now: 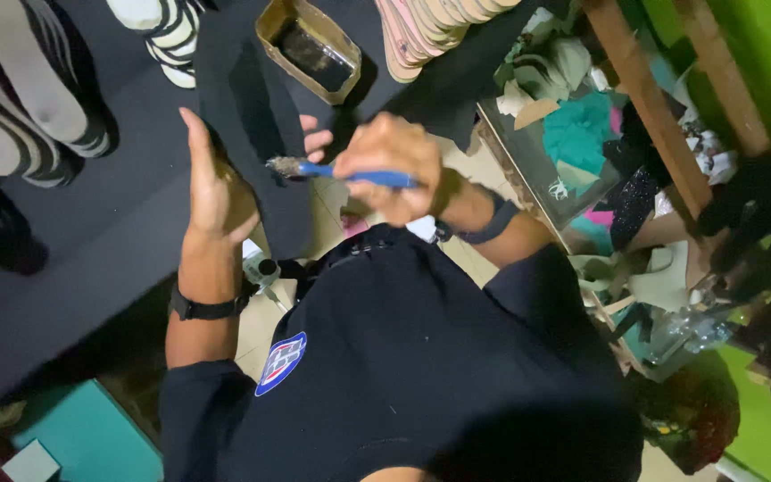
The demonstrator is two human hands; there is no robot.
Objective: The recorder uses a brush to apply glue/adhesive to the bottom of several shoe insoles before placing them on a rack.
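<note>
My left hand (pixel 216 178) holds a black sole-shaped piece (pixel 256 107) upright, palm behind it, fingertips showing at its right edge. My right hand (pixel 390 165) grips a brush with a blue handle (pixel 354 176). The brush's grey, glue-caked bristles (pixel 287 166) touch the black piece near its middle. A dark band sits on each wrist.
An open rectangular tin (pixel 310 49) with dark contents lies on the black sheet (pixel 73 268) ahead. Stacked striped soles (pixel 33 98) lie at left, pink soles (pixel 426 27) at top. Scraps of teal and beige material (pixel 573 125) pile up at right beside wooden bars (pixel 649 107).
</note>
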